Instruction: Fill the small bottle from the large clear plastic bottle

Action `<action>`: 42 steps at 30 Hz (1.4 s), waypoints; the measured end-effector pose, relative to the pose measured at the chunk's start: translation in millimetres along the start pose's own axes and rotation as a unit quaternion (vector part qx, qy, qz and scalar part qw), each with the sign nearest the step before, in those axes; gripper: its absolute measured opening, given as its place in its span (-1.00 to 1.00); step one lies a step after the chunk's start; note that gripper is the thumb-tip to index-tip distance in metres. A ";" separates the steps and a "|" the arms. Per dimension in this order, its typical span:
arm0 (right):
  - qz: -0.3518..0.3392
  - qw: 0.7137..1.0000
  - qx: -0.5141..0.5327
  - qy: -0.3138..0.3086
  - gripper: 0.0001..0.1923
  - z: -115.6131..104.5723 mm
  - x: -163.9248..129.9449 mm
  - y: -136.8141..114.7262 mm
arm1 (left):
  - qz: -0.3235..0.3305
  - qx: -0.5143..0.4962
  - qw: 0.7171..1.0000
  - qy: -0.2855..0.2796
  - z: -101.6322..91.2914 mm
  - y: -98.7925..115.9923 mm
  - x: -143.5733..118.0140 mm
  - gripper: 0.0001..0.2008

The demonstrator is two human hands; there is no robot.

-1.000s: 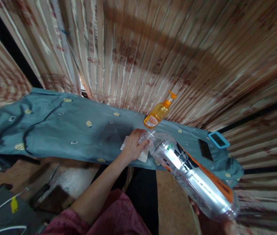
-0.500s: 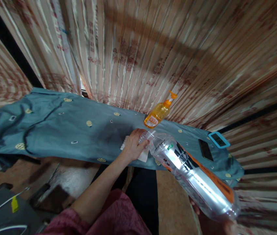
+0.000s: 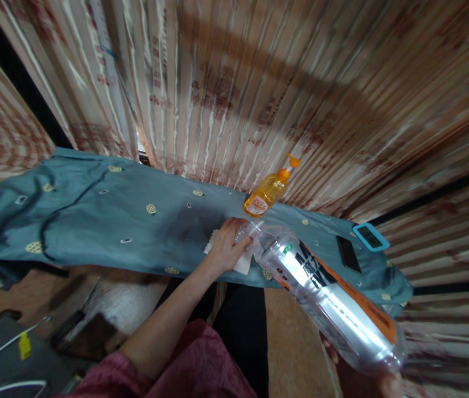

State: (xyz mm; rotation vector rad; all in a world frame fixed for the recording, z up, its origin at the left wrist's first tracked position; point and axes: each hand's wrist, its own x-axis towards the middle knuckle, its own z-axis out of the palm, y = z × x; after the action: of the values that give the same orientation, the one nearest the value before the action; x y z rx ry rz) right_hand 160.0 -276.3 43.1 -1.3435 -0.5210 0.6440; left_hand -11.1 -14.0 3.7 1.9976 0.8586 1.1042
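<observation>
The left hand [image 3: 231,247] is curled, thumb and fingers closed around a clear piece [image 3: 243,231] at the mouth end of a big bottle [image 3: 329,298] — whether this is a small cup or the bottle's own neck I cannot tell. The right hand [image 3: 386,382] is mostly hidden behind the bottle's base; a few fingertips show along the lower side and a blurred thumb at the bottom end, so it is clamped on the bottle from below.

The bottle is tilted, its neck pointing to the left hand and its base toward the lower right, with a silver and orange label facing up. It is held at the near edge of a table covered with a green-blue cloth [image 3: 93,221]. A white tissue [image 3: 242,265] lies on the cloth beneath the left hand. Just beyond the mouth end stands a pump bottle [image 3: 265,196] of orange liquid, near the curtain [image 3: 226,110]. Over to the right lie a dark phone [image 3: 348,254] and, just beside it, a blue-framed screen [image 3: 370,237].

Compared with half a second ago, hardly anything differs — both hands keep their grip, and the bottle has the same tilt and place.
</observation>
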 end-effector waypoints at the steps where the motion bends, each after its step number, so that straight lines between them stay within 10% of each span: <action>1: 0.000 1.000 0.001 0.000 -0.36 -0.5 0.3 0.0 | -0.001 0.000 1.000 -0.001 -0.2 0.2 0.0 -0.60; 42: 0.003 1.000 0.012 0.023 -0.30 17.0 -3.6 -9.3 | 0.011 -0.003 1.000 0.007 0.7 -2.5 1.5 -0.57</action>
State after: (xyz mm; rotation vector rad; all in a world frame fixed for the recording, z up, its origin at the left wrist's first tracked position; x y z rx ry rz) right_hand 147.0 -267.6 55.1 -1.3339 -0.4714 0.6208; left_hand -10.4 -11.6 2.0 2.0021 0.8412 1.1323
